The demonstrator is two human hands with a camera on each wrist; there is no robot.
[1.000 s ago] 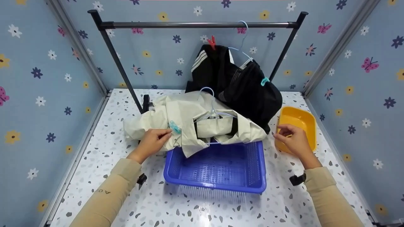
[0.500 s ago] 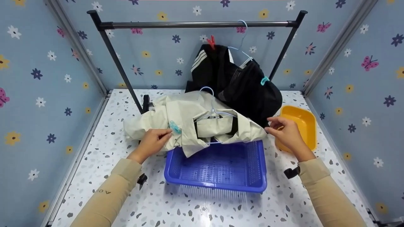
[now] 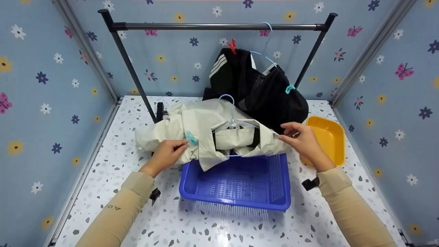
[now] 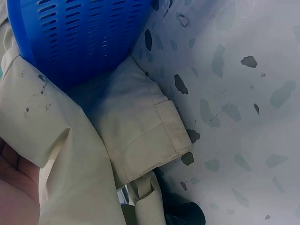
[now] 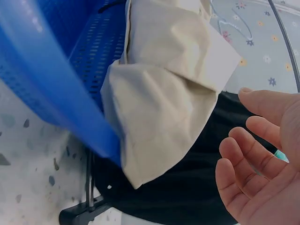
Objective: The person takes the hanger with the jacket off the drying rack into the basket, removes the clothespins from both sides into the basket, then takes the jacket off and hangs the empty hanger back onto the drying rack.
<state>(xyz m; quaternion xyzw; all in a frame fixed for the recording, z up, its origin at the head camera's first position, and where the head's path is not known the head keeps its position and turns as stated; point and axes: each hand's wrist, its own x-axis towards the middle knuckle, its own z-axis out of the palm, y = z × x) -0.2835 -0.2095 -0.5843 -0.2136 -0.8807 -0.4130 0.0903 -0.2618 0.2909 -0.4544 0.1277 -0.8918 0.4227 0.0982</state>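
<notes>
A pale beige jacket (image 3: 199,116) on a light blue hanger (image 3: 233,113) lies draped over the back of a blue plastic basket (image 3: 236,181). A teal clothespin (image 3: 191,138) sits on the jacket's left part. Beside this clothespin my left hand (image 3: 166,154) pinches the jacket fabric; in the left wrist view, a fold of cloth hides its fingers. My right hand (image 3: 301,140) is at the jacket's right end, and the right wrist view shows its fingers (image 5: 243,154) loosely bent, apart from the cloth, with nothing in them.
A black rack bar (image 3: 212,26) spans the back. From it hangs a black garment (image 3: 274,92) on a blue hanger, with a red clothespin (image 3: 232,45) and a teal clip (image 3: 289,89). A yellow bin (image 3: 331,137) stands at the right.
My right hand has moved left, from over the yellow bin to the jacket's right end. My left hand has stayed by the teal clothespin, and the jacket lies as before.
</notes>
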